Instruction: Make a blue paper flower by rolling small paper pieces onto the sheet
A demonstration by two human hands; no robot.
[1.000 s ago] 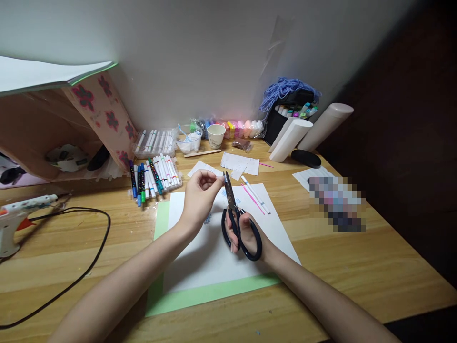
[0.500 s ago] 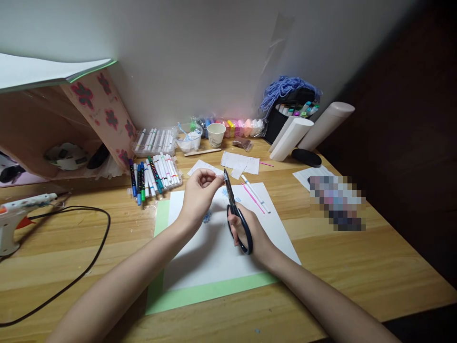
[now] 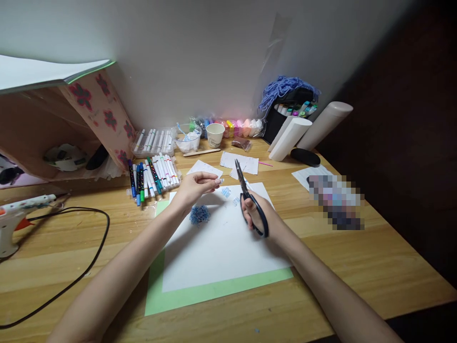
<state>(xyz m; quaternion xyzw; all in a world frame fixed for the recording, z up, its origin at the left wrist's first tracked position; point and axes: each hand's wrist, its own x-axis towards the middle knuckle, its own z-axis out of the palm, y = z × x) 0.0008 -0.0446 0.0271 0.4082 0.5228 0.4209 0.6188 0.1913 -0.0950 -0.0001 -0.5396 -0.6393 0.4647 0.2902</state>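
Black-handled scissors (image 3: 246, 190) are in my right hand (image 3: 262, 212), blades pointing up and nearly together, above the right part of a white sheet (image 3: 221, 252). My left hand (image 3: 198, 188) pinches a small piece of paper (image 3: 219, 181), pale with a bluish tint, between thumb and fingertips. Below that wrist, a pile of tiny blue paper bits (image 3: 199, 215) lies on the sheet. Blue scribbles (image 3: 225, 192) show near the sheet's far edge. Under the white sheet is a larger green sheet (image 3: 178, 299). My right hand hides part of a white marker on the sheet.
Behind the sheets lie white paper scraps (image 3: 243, 163), a wooden stick (image 3: 202, 152), a paper cup (image 3: 215, 136) and a bowl (image 3: 189, 142). Markers (image 3: 157, 176) are at the left. A glue gun (image 3: 21, 216) with its black cord (image 3: 102, 247) occupies the left side; white rolls (image 3: 291, 139) stand at the right.
My right hand has drawn the scissors away to the right, apart from the left hand. My left hand has shifted slightly left and lower, still pinching the paper. More of the blue pile shows.
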